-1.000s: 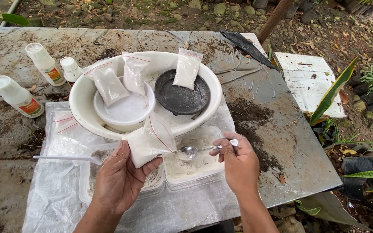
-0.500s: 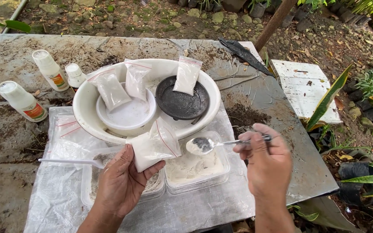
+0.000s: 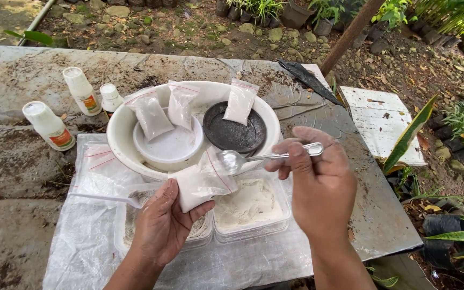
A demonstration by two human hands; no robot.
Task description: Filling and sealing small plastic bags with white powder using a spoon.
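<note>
Spoon at the bag's mouth, above the tubs

Your left hand (image 3: pixel 162 225) is closed around a small bag (image 3: pixel 202 182) of white powder; your right hand (image 3: pixel 318 182) pinches a metal spoon (image 3: pixel 253 158), its bowl touching the bag's open top, beside the basin (image 3: pixel 119 134) rim. Open tabletop (image 3: pixel 371 215) lies right, toward its edge.

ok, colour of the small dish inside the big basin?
Black: the small dish sits in the white basin, clearest in the head view.
</note>
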